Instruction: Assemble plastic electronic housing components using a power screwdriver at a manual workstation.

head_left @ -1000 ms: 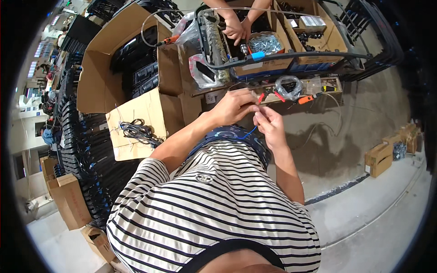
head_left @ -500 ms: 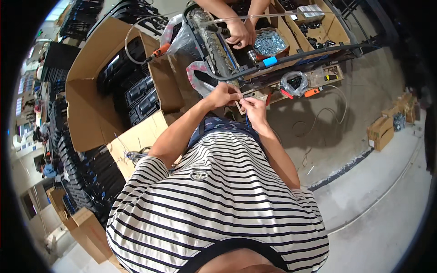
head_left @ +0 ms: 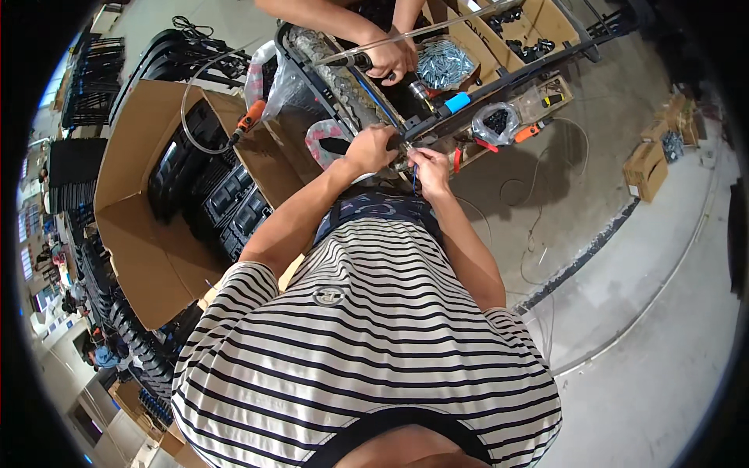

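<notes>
My right hand (head_left: 429,171) is closed in a pinch on a thin blue cable (head_left: 414,184), whose end hangs below the fingers. Just left of it, my left hand (head_left: 372,148) has its fingers bent at the near corner of a black metal frame (head_left: 427,125); what they grip, if anything, is hidden. Across the frame, a co-worker's hands (head_left: 392,58) hold a power drill (head_left: 420,90), its tip pointing down toward the frame beside a blue block (head_left: 457,102).
A box of screws (head_left: 445,64) stands beyond the frame, beside cartons of black parts (head_left: 533,51). At left is a large cardboard box (head_left: 125,210) holding black plastic parts. Orange-handled tools (head_left: 250,115) hang on hoses. A bag of black pieces (head_left: 495,122) sits on a wooden ledge at right.
My hands have come apart, the left one now at the frame's corner and the right one still with the blue cable. The whole view has shifted and turned slightly.
</notes>
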The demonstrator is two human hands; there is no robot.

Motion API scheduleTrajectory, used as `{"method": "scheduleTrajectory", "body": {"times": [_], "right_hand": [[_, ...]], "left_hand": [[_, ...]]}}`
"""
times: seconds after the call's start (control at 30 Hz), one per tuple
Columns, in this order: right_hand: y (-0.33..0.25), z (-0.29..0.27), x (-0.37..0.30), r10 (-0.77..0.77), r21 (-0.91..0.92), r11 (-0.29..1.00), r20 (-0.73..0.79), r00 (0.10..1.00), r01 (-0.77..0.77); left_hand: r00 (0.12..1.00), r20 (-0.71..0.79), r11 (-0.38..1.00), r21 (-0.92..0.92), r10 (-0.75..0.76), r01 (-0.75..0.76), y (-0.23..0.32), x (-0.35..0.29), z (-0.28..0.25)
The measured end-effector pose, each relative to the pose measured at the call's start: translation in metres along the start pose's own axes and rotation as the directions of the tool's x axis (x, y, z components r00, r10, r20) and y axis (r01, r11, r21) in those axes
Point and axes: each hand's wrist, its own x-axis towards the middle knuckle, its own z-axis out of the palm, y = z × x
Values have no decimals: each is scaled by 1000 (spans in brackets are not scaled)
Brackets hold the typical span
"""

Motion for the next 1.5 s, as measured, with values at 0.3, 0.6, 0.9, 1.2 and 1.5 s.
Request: {"method": "scheduleTrajectory", "body": {"times": [0.3,0.6,0.9,1.2,1.5], "right_hand": [[4,16,6,-25,49,998,-48,999,27],[0,22,12,-11,-15,1000,-1,1000,11],[-15,19,21,-67,-49,996,99,993,72],[28,-61,-23,-8,-823,554,149,989,128],[11,-84,-72,-1,-843,521,154,988,132]], "left_hand": [[984,14,984,-23,-176,176,5,8,5],[945,228,942,-189,-233,278,-12,32,-8],[929,265,935,-173,-258,308,-19,42,-5],[929,-20,929,12,-369,369,-61,48,-35],[845,-363,909,-15,-393,417,-180,76,-131]]}}
